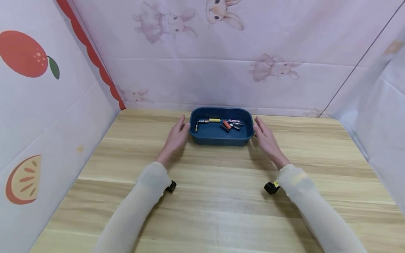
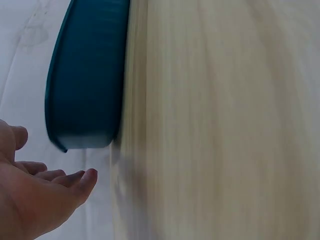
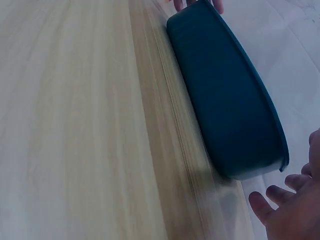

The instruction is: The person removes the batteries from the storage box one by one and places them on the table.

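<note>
A dark blue rectangular tub (image 1: 221, 142) sits on the wooden table near its back edge. Inside lie several batteries, among them a yellow one (image 1: 214, 120), an orange one (image 1: 226, 124) and a black one (image 1: 224, 128). My left hand (image 1: 175, 137) is at the tub's left end, fingers extended; the left wrist view shows a small gap between this hand (image 2: 45, 195) and the tub wall (image 2: 90, 75). At the right end is my right hand (image 1: 267, 140), fingers also extended. In the right wrist view its fingertips (image 3: 261, 205) appear just off the tub (image 3: 225, 95).
The wooden table (image 1: 218, 196) stretches toward me. Behind the tub hangs a pink rabbit-print cloth (image 1: 202, 80), close to its back side. White cloth walls stand left (image 1: 63, 105) and right (image 1: 373, 126). Small black wrist cameras (image 1: 271, 188) hang below both sleeves.
</note>
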`<state>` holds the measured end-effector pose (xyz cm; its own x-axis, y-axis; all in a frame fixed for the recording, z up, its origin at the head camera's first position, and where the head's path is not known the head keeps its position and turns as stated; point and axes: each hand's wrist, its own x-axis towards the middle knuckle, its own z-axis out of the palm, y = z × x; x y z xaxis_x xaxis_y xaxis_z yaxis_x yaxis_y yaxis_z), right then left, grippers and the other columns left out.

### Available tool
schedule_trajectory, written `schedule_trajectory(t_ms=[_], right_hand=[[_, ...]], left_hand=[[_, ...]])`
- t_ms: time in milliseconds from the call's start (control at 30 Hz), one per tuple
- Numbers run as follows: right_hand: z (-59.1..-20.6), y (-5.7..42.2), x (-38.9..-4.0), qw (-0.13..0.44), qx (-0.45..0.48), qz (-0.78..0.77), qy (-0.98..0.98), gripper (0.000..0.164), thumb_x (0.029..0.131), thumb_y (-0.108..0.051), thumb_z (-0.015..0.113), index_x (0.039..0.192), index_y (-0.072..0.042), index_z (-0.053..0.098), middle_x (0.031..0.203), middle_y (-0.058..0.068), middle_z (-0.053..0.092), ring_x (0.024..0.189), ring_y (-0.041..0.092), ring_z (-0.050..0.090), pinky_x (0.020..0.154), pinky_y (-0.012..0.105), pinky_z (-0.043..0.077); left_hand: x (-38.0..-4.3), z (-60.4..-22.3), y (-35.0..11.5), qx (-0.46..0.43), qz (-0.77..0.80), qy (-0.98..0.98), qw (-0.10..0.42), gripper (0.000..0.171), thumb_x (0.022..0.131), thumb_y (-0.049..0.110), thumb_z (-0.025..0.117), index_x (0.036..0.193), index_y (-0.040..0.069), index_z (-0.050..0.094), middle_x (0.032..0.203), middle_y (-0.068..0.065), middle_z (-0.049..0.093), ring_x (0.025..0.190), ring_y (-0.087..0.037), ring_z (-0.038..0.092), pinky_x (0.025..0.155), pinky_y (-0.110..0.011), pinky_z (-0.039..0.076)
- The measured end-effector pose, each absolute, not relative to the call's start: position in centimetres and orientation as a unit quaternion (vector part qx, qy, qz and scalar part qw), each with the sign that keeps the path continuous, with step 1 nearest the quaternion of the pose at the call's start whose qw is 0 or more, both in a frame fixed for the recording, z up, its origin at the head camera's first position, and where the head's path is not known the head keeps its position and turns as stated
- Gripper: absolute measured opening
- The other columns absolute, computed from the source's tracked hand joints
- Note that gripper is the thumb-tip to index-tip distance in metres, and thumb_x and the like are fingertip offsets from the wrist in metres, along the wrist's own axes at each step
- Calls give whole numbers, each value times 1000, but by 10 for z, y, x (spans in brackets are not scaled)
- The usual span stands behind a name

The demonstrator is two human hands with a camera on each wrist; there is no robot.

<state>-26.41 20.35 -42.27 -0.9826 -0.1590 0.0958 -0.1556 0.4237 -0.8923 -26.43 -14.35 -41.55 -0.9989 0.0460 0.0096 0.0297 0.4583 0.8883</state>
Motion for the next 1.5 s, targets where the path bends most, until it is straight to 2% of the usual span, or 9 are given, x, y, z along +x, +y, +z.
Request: schedule_trajectory(t_ms=[200,333,467,700,800,1100,1267,1500], right_hand=[[-424,196,-263,9,-103,-529,842,55,107,-25,28,156,-3,14,163,13,14,151,28,16,124,48,18],[-438,199,-267,3,-102,-510,854,54,107,-26,28,156,-5,15,164,11,14,152,28,14,125,47,15],[-439,200,-264,-4,-98,-505,857,55,107,-27,28,156,-6,15,164,10,15,152,28,13,126,47,13],[-437,198,-263,4,-99,-511,854,55,107,-27,27,157,-9,13,164,9,12,153,28,10,126,48,10],[-438,199,-262,8,-93,-508,857,55,107,-28,26,157,-9,13,164,9,12,152,28,11,126,49,11],[-440,201,-257,12,-81,-509,857,55,107,-30,25,157,-11,11,165,7,12,153,26,11,126,48,13],[-440,203,-250,12,-94,-515,852,54,108,-26,25,157,-11,10,165,9,9,153,27,8,125,50,12],[-441,202,-241,2,-112,-504,856,53,108,-25,27,158,-17,13,164,6,15,152,27,14,124,51,16]], left_hand=[[-266,-421,-135,19,511,859,10,56,105,33,36,157,23,16,162,-3,25,146,-23,32,124,-41,25],[-268,-425,-133,21,509,861,16,56,105,27,36,157,22,16,163,-1,23,145,-24,35,124,-41,24],[-269,-427,-131,25,505,862,21,55,106,26,35,157,22,16,163,-1,24,146,-23,34,124,-42,23],[-270,-427,-128,28,507,861,25,54,106,25,31,157,20,16,164,-4,18,151,-21,18,126,-42,17],[-269,-428,-127,28,511,859,37,54,106,26,29,158,20,13,165,-3,15,152,-20,15,126,-42,16],[-270,-430,-125,48,512,857,37,55,106,24,30,158,22,11,165,-5,15,152,-20,15,126,-41,16],[-266,-430,-125,63,511,857,24,55,105,20,31,158,22,15,164,-6,20,151,-21,19,126,-41,18],[-255,-429,-128,70,499,863,32,55,105,20,32,158,18,15,163,-6,22,150,-22,21,125,-43,19]])
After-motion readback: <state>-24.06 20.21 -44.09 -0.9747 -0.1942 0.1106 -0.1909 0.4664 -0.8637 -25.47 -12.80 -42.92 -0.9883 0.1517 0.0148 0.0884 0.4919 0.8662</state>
